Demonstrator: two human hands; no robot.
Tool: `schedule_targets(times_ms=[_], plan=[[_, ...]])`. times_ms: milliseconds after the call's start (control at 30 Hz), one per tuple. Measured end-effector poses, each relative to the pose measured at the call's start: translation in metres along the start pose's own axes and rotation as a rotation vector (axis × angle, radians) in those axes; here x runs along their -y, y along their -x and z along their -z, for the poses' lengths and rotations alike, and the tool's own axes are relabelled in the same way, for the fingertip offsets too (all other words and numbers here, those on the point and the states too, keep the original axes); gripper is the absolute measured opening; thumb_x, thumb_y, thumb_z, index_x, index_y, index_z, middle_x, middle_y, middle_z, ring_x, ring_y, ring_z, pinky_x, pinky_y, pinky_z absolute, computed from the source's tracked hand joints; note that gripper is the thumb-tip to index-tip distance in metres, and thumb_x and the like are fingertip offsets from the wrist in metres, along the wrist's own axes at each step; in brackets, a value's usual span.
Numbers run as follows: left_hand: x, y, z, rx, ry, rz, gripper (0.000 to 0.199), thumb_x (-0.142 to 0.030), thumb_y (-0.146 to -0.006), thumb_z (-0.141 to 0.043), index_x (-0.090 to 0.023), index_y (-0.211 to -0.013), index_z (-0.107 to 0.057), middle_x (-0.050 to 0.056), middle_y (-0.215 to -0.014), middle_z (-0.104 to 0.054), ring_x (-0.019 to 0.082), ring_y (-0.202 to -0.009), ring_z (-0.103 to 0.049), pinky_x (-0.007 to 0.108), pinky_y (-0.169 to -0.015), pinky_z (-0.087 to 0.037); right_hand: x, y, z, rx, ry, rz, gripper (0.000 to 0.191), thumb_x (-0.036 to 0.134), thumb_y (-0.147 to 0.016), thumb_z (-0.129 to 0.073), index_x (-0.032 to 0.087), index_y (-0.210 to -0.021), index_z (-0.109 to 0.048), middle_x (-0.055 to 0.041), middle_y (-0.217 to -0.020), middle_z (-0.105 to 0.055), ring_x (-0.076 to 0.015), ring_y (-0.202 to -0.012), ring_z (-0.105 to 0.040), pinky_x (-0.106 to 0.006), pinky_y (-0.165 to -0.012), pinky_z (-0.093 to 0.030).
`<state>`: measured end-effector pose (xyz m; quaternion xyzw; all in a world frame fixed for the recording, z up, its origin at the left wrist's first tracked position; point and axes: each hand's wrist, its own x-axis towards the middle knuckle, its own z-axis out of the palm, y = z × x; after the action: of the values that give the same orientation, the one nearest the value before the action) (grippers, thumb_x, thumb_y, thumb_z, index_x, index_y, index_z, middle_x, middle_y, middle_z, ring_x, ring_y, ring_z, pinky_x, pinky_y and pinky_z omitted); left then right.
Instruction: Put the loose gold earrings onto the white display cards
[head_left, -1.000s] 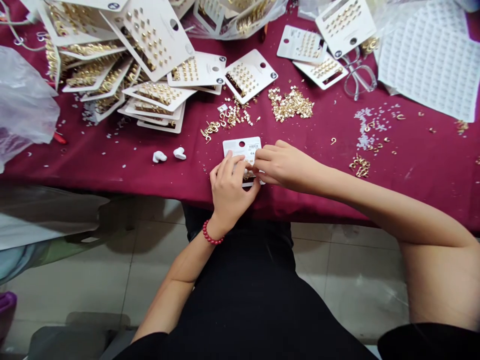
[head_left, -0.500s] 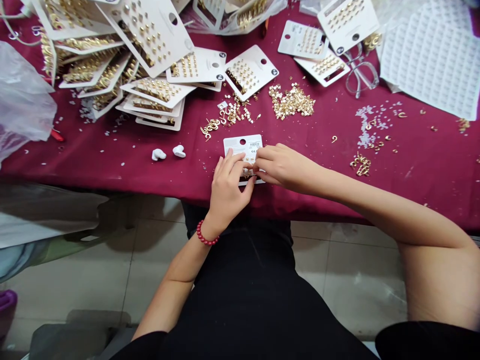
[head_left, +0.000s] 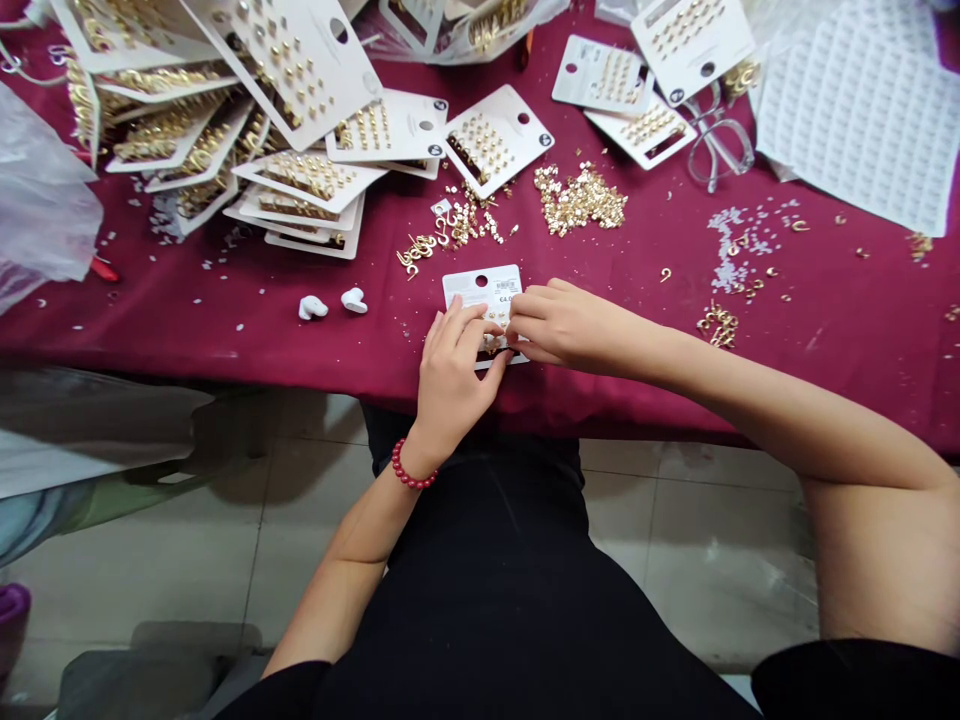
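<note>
Left hand and right hand at one card

The card lies flat on the dark red cloth, near the front edge and directly before my body. Its upper part, with a round hole and a price, is free to see beyond my fingers. The lower part is mostly under them, but I can see some gold pieces there and a dark strip.

My left hand comes over the card from its left side. It is not clenched: the fingers are spread and a little bent upon the card, and the thumb reaches its lower part. If it grips the card or only presses it, I cannot tell. On this wrist I wear a red bracelet.

My right hand stands at the right edge, so the card is mostly to its left. Its fingertips are drawn together in a pinch, close to my left thumb and forefinger. What is between them is hidden, so I cannot say if they grasp something.

Beyond the card lie gold hooks and a heap of gold studs. To its left are two white earbuds, apart from my hand.
</note>
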<state>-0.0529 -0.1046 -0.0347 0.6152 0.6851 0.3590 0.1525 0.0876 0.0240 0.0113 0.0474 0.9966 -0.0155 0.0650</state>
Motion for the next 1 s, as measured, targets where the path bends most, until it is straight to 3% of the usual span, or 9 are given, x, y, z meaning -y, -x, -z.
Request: schedule_targets(times_ms=[300,633,1000], plan=[[0.0,-0.001,-0.003,-0.035,-0.004,0.02,0.017,-0.03,-0.087,-0.065,-0.02,-0.1,-0.062,0.008,-0.123,-0.065,0.028,-0.134,-0.049,0.044,-0.112,-0.04,0.007,-0.004,-0.006,-0.05,0.123,-0.068,0.033,0.023,-0.102,-0.031,0.012,-0.091,-0.061,-0.0061,-0.081,-0.055,-0.0157,-0.075,-0.042,-0.032,-0.065,-0.019],[-0.004,-0.001,-0.004,-0.061,-0.035,0.061,0.015,-0.03,-0.085,-0.067,-0.022,-0.097,-0.064,0.006,-0.12,-0.067,0.027,-0.133,-0.051,0.043,-0.112,-0.042,0.011,-0.002,0.006,-0.009,0.047,-0.14,0.027,0.02,-0.098,-0.037,0.013,-0.087,-0.06,-0.0076,-0.083,-0.058,-0.0173,-0.078,-0.043,-0.032,-0.066,-0.02],[-0.002,-0.001,-0.004,-0.062,-0.074,0.044,0.016,-0.033,-0.086,-0.066,-0.023,-0.098,-0.064,0.005,-0.12,-0.067,0.027,-0.131,-0.052,0.042,-0.111,-0.043,0.007,-0.005,0.003,-0.025,-0.007,-0.12,0.023,0.019,-0.097,-0.042,0.013,-0.085,-0.061,-0.0071,-0.083,-0.058,-0.0169,-0.078,-0.042,-0.032,-0.066,-0.019]])
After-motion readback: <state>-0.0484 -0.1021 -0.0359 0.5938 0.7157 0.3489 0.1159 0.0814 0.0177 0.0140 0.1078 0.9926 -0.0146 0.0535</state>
